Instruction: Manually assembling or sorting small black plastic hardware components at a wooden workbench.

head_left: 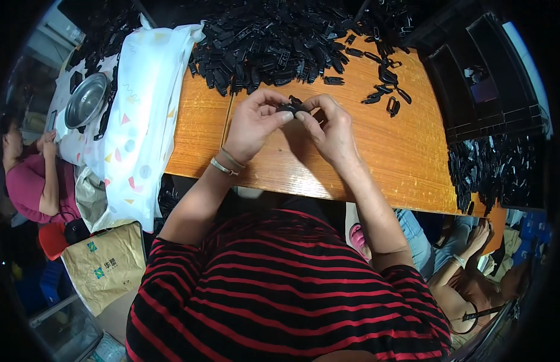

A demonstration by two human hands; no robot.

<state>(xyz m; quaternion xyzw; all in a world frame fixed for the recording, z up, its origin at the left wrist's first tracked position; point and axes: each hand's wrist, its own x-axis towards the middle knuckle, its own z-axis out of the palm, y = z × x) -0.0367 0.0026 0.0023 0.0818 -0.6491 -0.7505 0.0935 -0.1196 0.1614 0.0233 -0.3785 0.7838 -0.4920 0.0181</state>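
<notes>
A small black plastic part (294, 106) is pinched between my two hands, raised over the wooden table. My left hand (253, 123) grips its left side with thumb and forefinger, and my right hand (332, 128) has its right side the same way. The fingers cover much of the part, so its exact kind cannot be made out. Just beyond my hands lies a big heap of similar black plastic parts (274, 45). Several loose ones (386, 75) are scattered to the right of the heap.
The wooden table (388, 151) has a black crate (491, 78) and another heap of parts (488, 169) at its right. A patterned white cloth (144, 114) covers the left side, beside a metal bowl (87, 101). One person (41, 181) sits at left, another (473, 283) at lower right.
</notes>
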